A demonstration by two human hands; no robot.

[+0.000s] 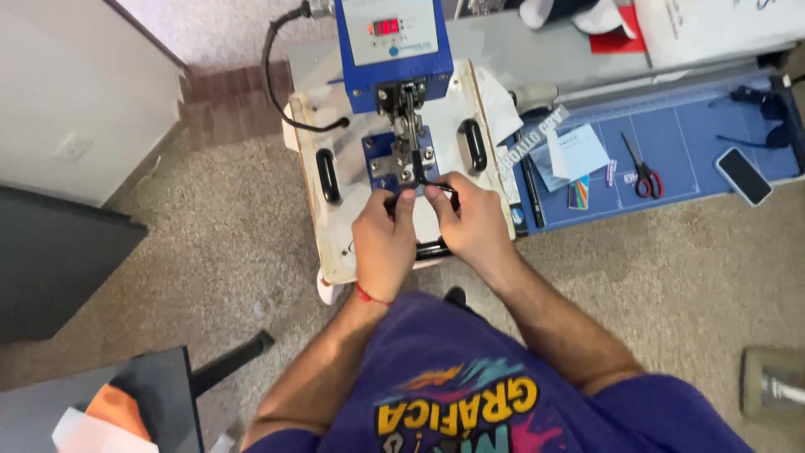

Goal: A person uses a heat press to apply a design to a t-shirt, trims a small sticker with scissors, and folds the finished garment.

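Seen from above, both of the person's hands meet on the black handle bar (419,189) at the front of a blue and white heat press machine (394,101) that stands on a speckled beige floor (210,252). The left hand (384,239), with a thin red string around its wrist, curls its fingers around the left part of the bar, thumb lying along the top. The right hand (471,220) closes its fingers on the right part of the bar, just beside the left hand, the two thumbs nearly touching. The bar sits over the middle of the press's pale, worn upper plate (335,226), below the metal linkage and the blue control box with a red lit display. Two black oval grips (327,174) lie on the plate either side of the linkage. To the right of the press, a blue cutting mat (671,159) carries red-handled scissors (644,176), a dark smartphone (744,175), a light blue sheet of paper (574,155) and dark sunglasses (759,117). The person wears a purple printed shirt (453,369).
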